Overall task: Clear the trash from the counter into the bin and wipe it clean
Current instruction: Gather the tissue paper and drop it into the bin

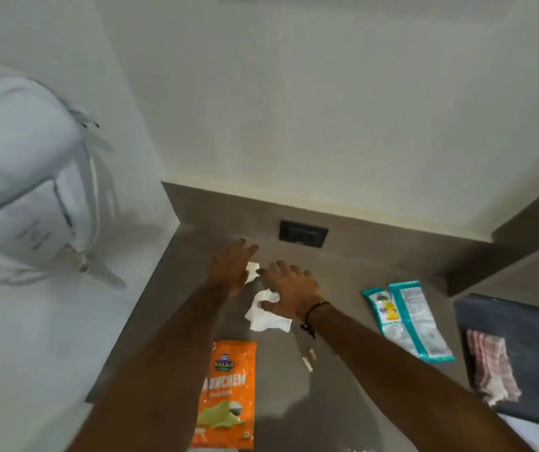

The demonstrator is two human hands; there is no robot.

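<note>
On the grey-brown counter (343, 402) my left hand (234, 267) hovers with fingers spread beside a small crumpled white paper (252, 270). My right hand (289, 293) lies over a larger crumpled white tissue (266, 316), thumb and fingers touching it but not closed around it. An orange snack wrapper (227, 394) lies flat near the front edge. Two teal and clear wrappers (408, 321) rest to the right. Two small white scraps (309, 360) sit between the wrappers. No bin is in view.
A white wall-mounted hair dryer (26, 177) with a coiled cord hangs at the left. A black socket plate (303, 234) is set in the counter's back wall. At the right, a dark tray (529, 337) carries a red-checked cloth (491, 365).
</note>
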